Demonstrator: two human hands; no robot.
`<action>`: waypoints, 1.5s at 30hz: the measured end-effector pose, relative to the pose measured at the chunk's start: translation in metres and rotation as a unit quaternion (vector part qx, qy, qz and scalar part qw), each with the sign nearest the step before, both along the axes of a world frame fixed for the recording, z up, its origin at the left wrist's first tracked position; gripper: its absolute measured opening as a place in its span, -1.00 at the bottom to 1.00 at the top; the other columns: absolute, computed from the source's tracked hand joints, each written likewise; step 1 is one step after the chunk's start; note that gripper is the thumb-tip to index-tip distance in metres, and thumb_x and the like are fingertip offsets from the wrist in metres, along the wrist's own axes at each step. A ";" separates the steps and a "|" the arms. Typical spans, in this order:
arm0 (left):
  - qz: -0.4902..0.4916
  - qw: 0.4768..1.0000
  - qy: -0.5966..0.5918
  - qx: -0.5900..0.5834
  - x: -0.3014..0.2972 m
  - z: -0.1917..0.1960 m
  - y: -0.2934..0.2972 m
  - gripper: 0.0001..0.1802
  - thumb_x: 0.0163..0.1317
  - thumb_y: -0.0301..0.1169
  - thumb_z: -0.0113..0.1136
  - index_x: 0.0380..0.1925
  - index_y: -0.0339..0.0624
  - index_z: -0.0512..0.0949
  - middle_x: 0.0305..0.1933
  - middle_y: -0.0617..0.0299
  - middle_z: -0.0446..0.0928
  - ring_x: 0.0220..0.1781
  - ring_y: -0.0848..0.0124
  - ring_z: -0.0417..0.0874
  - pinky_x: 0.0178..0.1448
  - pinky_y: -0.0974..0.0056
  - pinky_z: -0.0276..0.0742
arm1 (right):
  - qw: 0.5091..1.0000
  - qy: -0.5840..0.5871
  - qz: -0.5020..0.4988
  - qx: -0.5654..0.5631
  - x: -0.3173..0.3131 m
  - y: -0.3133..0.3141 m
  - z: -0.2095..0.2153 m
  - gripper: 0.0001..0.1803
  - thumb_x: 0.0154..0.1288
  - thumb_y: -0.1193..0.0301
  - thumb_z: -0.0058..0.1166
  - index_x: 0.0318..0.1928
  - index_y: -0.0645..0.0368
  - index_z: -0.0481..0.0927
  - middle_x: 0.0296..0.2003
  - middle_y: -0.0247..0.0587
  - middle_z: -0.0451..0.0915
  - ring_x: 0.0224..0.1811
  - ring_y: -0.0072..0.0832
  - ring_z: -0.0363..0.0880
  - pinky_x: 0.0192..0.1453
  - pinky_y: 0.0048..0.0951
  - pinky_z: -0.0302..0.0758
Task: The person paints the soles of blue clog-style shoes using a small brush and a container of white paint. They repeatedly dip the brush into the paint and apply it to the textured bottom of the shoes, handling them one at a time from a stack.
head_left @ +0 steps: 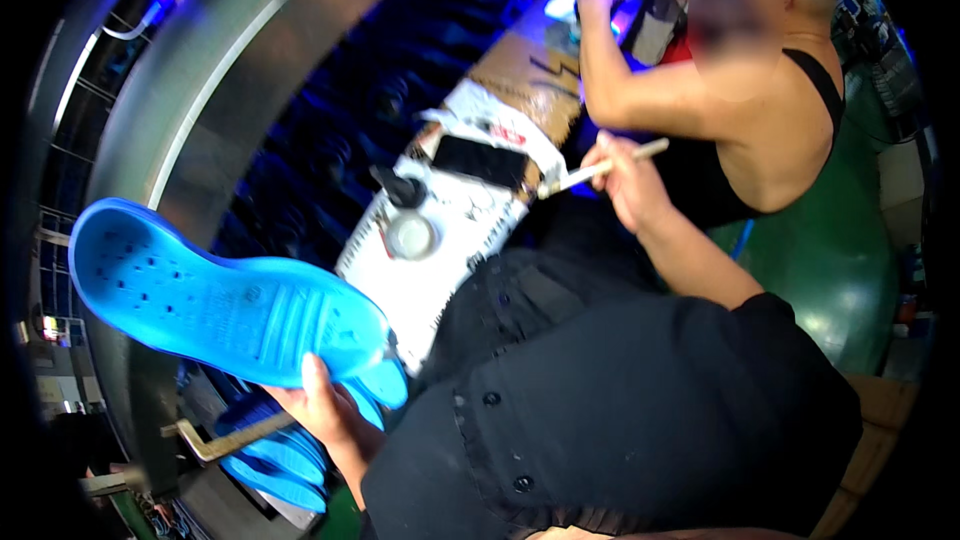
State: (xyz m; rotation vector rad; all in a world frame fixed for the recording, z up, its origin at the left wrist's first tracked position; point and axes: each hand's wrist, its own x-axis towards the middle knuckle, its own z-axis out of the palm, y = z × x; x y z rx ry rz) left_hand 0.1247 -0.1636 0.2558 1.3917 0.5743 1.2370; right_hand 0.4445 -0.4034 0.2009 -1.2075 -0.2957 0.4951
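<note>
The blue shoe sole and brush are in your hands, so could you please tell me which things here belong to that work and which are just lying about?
In hand or in use:
- blue shoe sole, held up by the left hand
- brush, in the right hand
- small round pot on the white-covered bench
- stack of blue soles below

Lying about:
- dark flat slab
- co-worker's arm at the far end

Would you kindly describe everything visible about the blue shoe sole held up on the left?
The blue shoe sole looks like moulded rubber or foam, with small holes toward its rounded far end and ribbed grooves near the held end. It lies roughly flat in the air, gripped at its near end by the left hand, above a stack of similar blue soles.
</note>
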 end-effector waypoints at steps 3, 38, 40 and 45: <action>-0.040 0.997 -0.049 -0.051 0.008 0.022 0.005 -0.29 0.03 -0.53 0.12 0.24 -0.38 0.13 0.13 -0.07 0.37 0.11 0.15 0.48 0.27 0.10 0.31 | 0.996 0.078 0.041 0.033 0.003 0.024 -0.005 -0.59 0.40 0.18 -0.11 -0.47 0.23 0.54 -0.55 -0.31 0.50 -0.52 -0.63 0.41 -0.39 -0.63 0.35; -0.222 0.845 0.372 -0.312 -0.038 -0.061 0.036 -0.65 0.29 -0.33 0.09 0.03 -0.24 0.42 -0.09 0.13 0.57 -0.12 0.38 0.61 -0.04 0.29 0.51 | 0.983 0.109 0.144 -0.033 0.012 0.089 -0.031 -0.59 0.38 0.21 -0.09 -0.48 0.26 0.58 -0.58 -0.33 0.51 -0.53 -0.65 0.39 -0.41 -0.63 0.30; -0.177 0.837 0.453 -0.250 -0.080 -0.089 0.027 -0.56 0.22 -0.35 0.14 0.08 -0.28 0.39 -0.10 0.12 0.57 -0.14 0.38 0.62 -0.09 0.30 0.51 | 0.982 0.099 0.158 -0.042 0.003 0.103 -0.034 -0.60 0.38 0.20 -0.07 -0.47 0.24 0.58 -0.58 -0.34 0.50 -0.52 -0.66 0.38 -0.40 -0.63 0.29; 0.098 0.813 0.572 0.057 -0.112 -0.123 0.018 -0.45 0.03 -0.40 0.22 0.09 -0.26 0.41 -0.20 -0.02 0.57 -0.21 0.17 0.62 -0.15 0.20 0.52 | 0.974 0.055 0.213 -0.059 -0.028 0.133 -0.025 -0.62 0.38 0.19 -0.07 -0.43 0.23 0.56 -0.52 -0.33 0.50 -0.49 -0.65 0.33 -0.32 -0.61 0.27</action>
